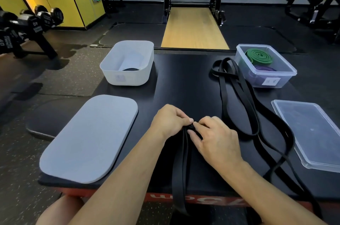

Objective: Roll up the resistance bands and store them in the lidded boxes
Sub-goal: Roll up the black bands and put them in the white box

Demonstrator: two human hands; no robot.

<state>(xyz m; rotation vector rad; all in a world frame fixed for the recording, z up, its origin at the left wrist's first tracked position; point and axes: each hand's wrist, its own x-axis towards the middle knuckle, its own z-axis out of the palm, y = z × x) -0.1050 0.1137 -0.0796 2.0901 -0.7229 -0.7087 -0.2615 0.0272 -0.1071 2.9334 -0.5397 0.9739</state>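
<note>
Left hand (170, 120) and right hand (215, 138): fingertips meet, both pinching the folded end of a long flat black rubber resistance band (181, 169). A small tight start of a roll sits between the thumbs. The rest of this band runs back toward the person and hangs over the near edge of the matte black worktop (184, 77).

Handling, judged: the band is soft and limp with no stiffness of its own, so it is likely to spring open if released. The rubber looks grippy rather than slick. Best hold is at the coil itself, thumbs on top and fingers keeping the layers square.

To the right lies a loose tangle of black bands (223, 96), not yet rolled. Beyond it, a clear rectangular plastic box (287, 75) holds a green coiled band (258, 56) and a purple coiled band (265, 69). Its clear lid (309, 132) lies apart, near right.

Far left, a white opaque tub (128, 79) holds one black coil (131, 69). Its grey rounded lid (90, 138) lies flat in front.
</note>
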